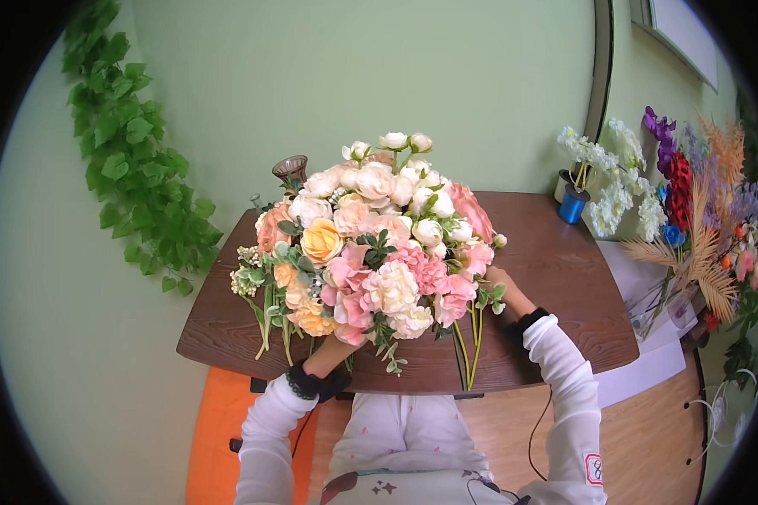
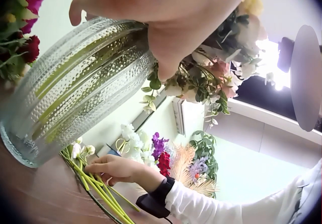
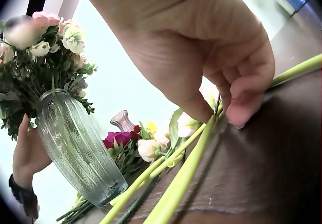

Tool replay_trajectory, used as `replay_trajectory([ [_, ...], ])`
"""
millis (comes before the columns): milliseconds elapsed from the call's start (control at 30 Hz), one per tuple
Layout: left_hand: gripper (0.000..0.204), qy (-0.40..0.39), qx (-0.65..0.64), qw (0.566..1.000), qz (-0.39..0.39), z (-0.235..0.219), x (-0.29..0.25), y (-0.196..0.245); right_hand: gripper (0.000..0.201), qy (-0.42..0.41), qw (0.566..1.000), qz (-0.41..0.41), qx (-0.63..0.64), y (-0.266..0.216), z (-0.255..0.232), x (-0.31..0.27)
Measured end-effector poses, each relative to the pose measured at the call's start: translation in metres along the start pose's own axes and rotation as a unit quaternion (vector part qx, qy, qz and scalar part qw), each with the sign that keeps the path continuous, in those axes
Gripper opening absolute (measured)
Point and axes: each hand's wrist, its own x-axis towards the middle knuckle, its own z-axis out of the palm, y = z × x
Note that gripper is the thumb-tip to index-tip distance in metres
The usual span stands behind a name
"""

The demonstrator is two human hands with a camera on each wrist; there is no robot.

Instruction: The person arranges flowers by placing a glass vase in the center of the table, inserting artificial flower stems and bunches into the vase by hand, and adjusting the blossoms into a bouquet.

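A ribbed clear glass vase (image 2: 85, 83) (image 3: 83, 153) leans on the table, filled with a large bouquet (image 1: 387, 244) of pink, white and peach flowers. My left hand (image 1: 333, 355) (image 2: 171, 12) (image 3: 31, 151) grips the vase near its mouth, thumb on one side and fingers on the other. To the right of the vase, low over the table, my right hand (image 1: 512, 293) (image 2: 118, 169) (image 3: 201, 58) pinches among yellow-green flower stems (image 3: 188, 183). The bouquet covers the vase and the fingertips of both hands in the head view.
The brown table (image 1: 556, 252) has a blue spool (image 1: 573, 204) and white blossoms at its back right corner. More flowers (image 1: 691, 210) stand beyond its right edge. A dark glass vase (image 1: 290, 168) is behind the bouquet at left. Green vines (image 1: 135, 160) hang on the wall.
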Motion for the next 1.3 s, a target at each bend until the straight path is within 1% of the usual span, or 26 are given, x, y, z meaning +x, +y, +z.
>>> replay_trajectory([
  [33, 0.045, 0.0, 0.001, 1.0, 0.0, 0.027, 0.062, 0.003, 0.031, -0.007, 1.0, -0.009, 0.01, 0.004, 0.002, 0.002],
  [67, 0.044, 0.0, 0.001, 1.0, 0.0, 0.026, 0.06, 0.003, 0.031, -0.007, 1.0, -0.01, 0.01, -0.003, -0.002, -0.001],
  [100, 0.044, 0.0, 0.0, 1.0, 0.001, 0.026, 0.061, 0.003, 0.032, -0.041, 0.999, 0.034, 0.008, -0.015, -0.009, -0.01],
  [133, 0.044, -0.001, 0.0, 1.0, 0.001, 0.018, 0.041, 0.003, 0.032, -0.074, 0.994, 0.077, 0.006, -0.026, -0.016, -0.016],
  [167, 0.044, -0.001, -0.001, 1.0, 0.001, 0.006, 0.014, 0.001, 0.032, -0.074, 0.994, 0.078, 0.004, -0.029, -0.019, -0.02],
  [200, 0.044, -0.001, -0.002, 1.0, 0.001, -0.001, 0.005, -0.001, 0.031, -0.077, 0.993, 0.082, 0.027, -0.031, -0.02, -0.023],
  [267, 0.044, -0.001, -0.002, 1.0, 0.0, -0.001, 0.008, -0.002, 0.029, -0.08, 0.992, 0.085, 0.049, -0.039, -0.026, -0.029],
  [333, 0.044, 0.0, -0.001, 1.0, -0.003, -0.002, 0.015, -0.004, 0.026, -0.055, 0.997, 0.055, -0.003, -0.046, -0.029, -0.035],
  [400, 0.044, 0.002, 0.002, 1.0, -0.007, -0.01, 0.007, -0.006, 0.025, -0.039, 0.998, 0.037, 0.014, -0.049, -0.03, -0.037],
  [433, 0.044, 0.003, 0.004, 1.0, -0.008, -0.019, 0.002, -0.003, 0.024, -0.033, 0.996, 0.063, 0.048, -0.056, -0.035, -0.041],
  [467, 0.044, 0.003, 0.006, 1.0, -0.01, -0.02, 0.023, -0.011, 0.024, -0.027, 0.992, 0.089, 0.082, -0.061, -0.037, -0.043],
  [500, 0.044, 0.002, 0.008, 1.0, -0.011, -0.022, 0.021, -0.011, 0.023, -0.025, 0.988, 0.068, 0.134, -0.052, -0.032, -0.038],
  [533, 0.044, 0.002, 0.011, 1.0, -0.012, -0.023, 0.026, -0.011, 0.023, -0.026, 0.988, 0.066, 0.135, -0.052, -0.032, -0.039],
  [600, 0.043, 0.002, 0.016, 1.0, -0.014, -0.025, 0.045, -0.013, 0.023, 0.013, 0.983, 0.066, 0.168, -0.057, -0.037, -0.042],
  [667, 0.043, 0.002, 0.021, 1.0, -0.015, -0.034, 0.044, -0.015, 0.023, 0.007, 0.983, 0.059, 0.176, -0.064, -0.045, -0.047],
  [767, 0.043, 0.003, 0.025, 1.0, -0.016, -0.037, 0.038, -0.014, 0.022, 0.038, 0.958, 0.062, 0.279, -0.062, -0.053, -0.05],
  [800, 0.043, 0.004, 0.026, 1.0, -0.016, -0.036, 0.043, -0.015, 0.022, 0.037, 0.958, 0.061, 0.278, -0.061, -0.057, -0.05],
  [867, 0.043, 0.003, 0.027, 0.999, -0.017, -0.032, 0.046, -0.014, 0.021, 0.05, 0.946, 0.055, 0.315, -0.071, -0.075, -0.061],
  [933, 0.043, 0.002, 0.027, 0.999, -0.018, -0.027, 0.047, -0.013, 0.02, 0.038, 0.948, 0.056, 0.31, -0.078, -0.092, -0.072],
  [1000, 0.043, 0.001, 0.027, 0.999, -0.018, -0.026, 0.053, -0.014, 0.019, 0.055, 0.937, 0.001, 0.345, -0.079, -0.106, -0.08],
  [1067, 0.042, 0.001, 0.026, 1.0, -0.017, -0.023, 0.05, -0.013, 0.018, 0.068, 0.931, -0.007, 0.359, -0.089, -0.123, -0.092],
  [1133, 0.042, 0.0, 0.024, 1.0, -0.015, -0.021, 0.05, -0.014, 0.018, 0.157, 0.921, -0.075, 0.349, -0.099, -0.142, -0.103],
  [1200, 0.042, -0.002, 0.021, 1.0, -0.012, -0.022, 0.045, -0.016, 0.02, 0.214, 0.887, -0.102, 0.397, -0.113, -0.159, -0.114],
  [1233, 0.042, -0.003, 0.018, 1.0, -0.012, -0.023, 0.046, -0.018, 0.022, 0.25, 0.885, -0.097, 0.381, -0.127, -0.17, -0.122],
  [1267, 0.042, -0.004, 0.015, 1.0, -0.012, -0.024, 0.047, -0.02, 0.022, 0.251, 0.886, -0.096, 0.378, -0.134, -0.178, -0.128],
  [1300, 0.042, -0.004, 0.012, 1.0, -0.012, -0.023, 0.048, -0.021, 0.023, 0.28, 0.866, -0.148, 0.388, -0.14, -0.186, -0.133],
])
